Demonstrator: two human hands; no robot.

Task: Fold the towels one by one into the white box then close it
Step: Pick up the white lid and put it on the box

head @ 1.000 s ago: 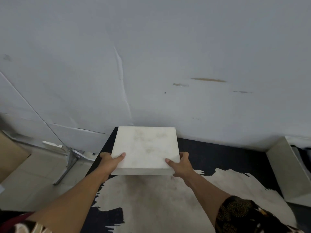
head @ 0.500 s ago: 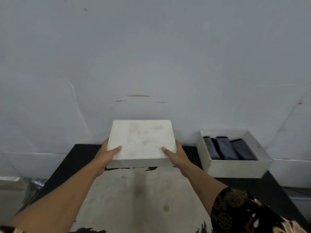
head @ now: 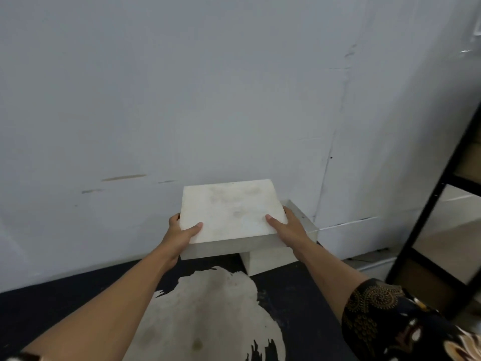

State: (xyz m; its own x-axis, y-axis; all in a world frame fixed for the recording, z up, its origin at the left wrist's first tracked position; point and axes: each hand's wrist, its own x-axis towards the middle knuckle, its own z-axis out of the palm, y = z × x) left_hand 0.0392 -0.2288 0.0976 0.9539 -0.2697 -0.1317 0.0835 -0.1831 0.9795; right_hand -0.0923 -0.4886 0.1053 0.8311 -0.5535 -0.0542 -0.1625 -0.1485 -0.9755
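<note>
i grip the lid (head: 231, 212) with my left hand (head: 179, 233) and right hand (head: 291, 230), thumbs on top, fingers round its edges. the white box (head: 270, 259) sits partly beneath, toward 4 o'clock. i'd shift that way, square the corners, then lower evenly.

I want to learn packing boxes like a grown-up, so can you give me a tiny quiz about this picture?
1. How many hands hold the lid? A one, B two, C none.
2. True or false: the lid fully covers the white box.
3. Fill in: the box peeks out under the lid's ____ side.

Key:
1. B. The left hand and the right hand both grip it.
2. False. One corner of the box sticks out.
3. right
</note>
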